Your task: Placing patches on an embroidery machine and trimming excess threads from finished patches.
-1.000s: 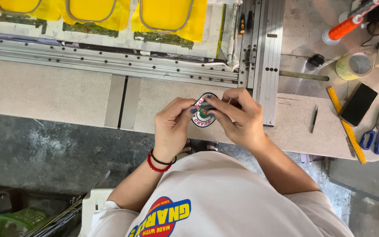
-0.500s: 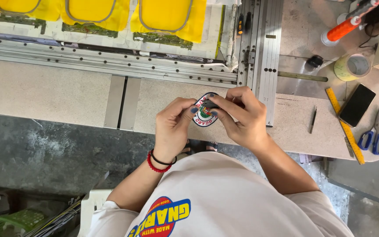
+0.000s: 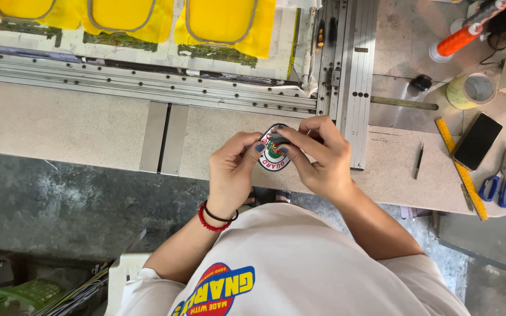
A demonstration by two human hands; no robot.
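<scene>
Embroidered patch (image 3: pixel 273 153) pinched between both hands above surface (image 3: pixel 60 126) edge, held flat for close handling. Left hand (image 3: pixel 233 175) fingers grip left rim; right hand (image 3: pixel 318 155) fingers clasp top and right. Nearby: metal rail (image 3: pixel 349 70), scissors (image 3: pixel 499 187), yellow ruler (image 3: pixel 461 167), phone (image 3: pixel 477 141), tape roll (image 3: pixel 471 90). Nothing obstructs.

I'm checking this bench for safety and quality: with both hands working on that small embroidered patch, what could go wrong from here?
1. The embroidered patch is pinched only by the fingertips of the left hand and right hand, right at the table edge; a slip could drop it to the floor.
2. The blue-handled scissors and yellow ruler lie near the table's right edge, where the right elbow might knock them off.
</scene>
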